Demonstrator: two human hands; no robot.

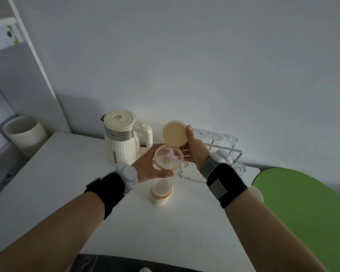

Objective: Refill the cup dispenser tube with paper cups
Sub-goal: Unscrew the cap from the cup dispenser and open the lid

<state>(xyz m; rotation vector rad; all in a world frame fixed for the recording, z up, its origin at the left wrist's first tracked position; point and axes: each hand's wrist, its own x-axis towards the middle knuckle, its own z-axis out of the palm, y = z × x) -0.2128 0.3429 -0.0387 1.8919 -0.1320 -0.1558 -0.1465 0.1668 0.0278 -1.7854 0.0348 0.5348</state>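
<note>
White table (pixel 86 203) across the lower view, with a green rounded surface (pixel 302 213) at its right edge and a pale bin (pixel 24 132) beyond its far left corner. At the back by the wall, a cream kettle (pixel 122 142) and, to its right, a wire rack of glasses (pixel 224 146). Just in front of the kettle, upright on the table: the clear ribbed dispenser tube (pixel 161 190). Wrapped round its top ring, gripping, the left hand (pixel 147 167). Behind it the right hand (pixel 194 148), thumb and fingers holding the lid (pixel 174 134) - hinged, flipped up, open.
</note>
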